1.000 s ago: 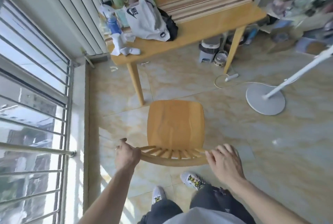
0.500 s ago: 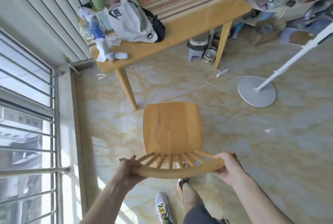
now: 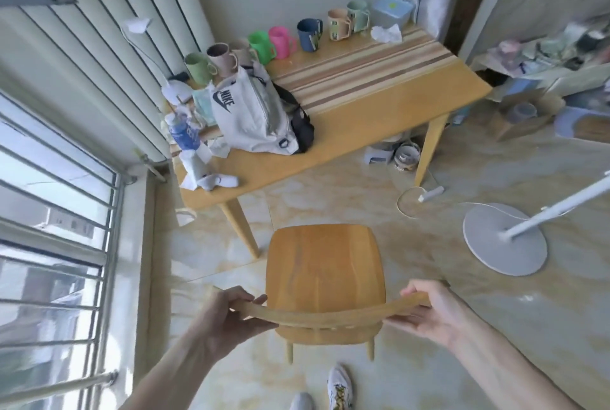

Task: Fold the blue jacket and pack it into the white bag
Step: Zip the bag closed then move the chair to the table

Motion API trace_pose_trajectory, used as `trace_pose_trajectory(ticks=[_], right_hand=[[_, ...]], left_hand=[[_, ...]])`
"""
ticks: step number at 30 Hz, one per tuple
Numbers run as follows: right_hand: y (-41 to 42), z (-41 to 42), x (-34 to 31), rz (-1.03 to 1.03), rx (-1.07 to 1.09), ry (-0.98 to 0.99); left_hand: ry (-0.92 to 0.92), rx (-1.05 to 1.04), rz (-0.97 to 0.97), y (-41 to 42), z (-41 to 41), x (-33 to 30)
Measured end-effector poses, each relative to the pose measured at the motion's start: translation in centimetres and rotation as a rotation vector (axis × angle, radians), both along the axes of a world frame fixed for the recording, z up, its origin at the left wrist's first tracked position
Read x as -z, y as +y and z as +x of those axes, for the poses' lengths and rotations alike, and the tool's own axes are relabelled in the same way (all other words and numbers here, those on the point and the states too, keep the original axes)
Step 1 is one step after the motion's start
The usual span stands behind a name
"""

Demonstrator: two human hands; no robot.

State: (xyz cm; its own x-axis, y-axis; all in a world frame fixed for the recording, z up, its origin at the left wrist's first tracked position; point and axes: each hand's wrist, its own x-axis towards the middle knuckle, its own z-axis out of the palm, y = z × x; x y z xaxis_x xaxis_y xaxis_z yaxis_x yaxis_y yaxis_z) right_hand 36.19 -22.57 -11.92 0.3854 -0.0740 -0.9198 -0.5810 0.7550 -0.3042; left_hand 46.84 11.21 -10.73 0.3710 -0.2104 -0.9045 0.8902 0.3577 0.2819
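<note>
Jacket nowhere in view yet; the white bag (image 3: 254, 119) slumps on the desk (image 3: 379, 112) near the window, beside a row of mugs (image 3: 280, 41). Both hands are clamped on the chair (image 3: 325, 272) backrest, left hand (image 3: 227, 314) and right hand (image 3: 429, 310) at its two ends. I judge the bag soft, light and floppy: best held by its zipped rim, which needs propping open.

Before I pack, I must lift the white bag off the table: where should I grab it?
Grip the white bag at its bunched top end, reaching down from above: it stands upright, leaning near the mugs, and its bulging lower body likely offers no firm hold.
</note>
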Motion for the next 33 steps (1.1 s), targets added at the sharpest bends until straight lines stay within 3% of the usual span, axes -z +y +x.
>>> trace_pose_trajectory(ticks=[17, 33], right_hand=[[-14.7, 30.5, 2.0, -0.167, -0.118, -0.009], [-24.9, 42.4, 7.0, -0.067, -0.197, -0.027]], left_hand=[[-0.037, -0.187, -0.163, -15.2, 25.6, 5.1], [-0.011, -0.385, -0.048, -24.8, 30.8, 9.6]])
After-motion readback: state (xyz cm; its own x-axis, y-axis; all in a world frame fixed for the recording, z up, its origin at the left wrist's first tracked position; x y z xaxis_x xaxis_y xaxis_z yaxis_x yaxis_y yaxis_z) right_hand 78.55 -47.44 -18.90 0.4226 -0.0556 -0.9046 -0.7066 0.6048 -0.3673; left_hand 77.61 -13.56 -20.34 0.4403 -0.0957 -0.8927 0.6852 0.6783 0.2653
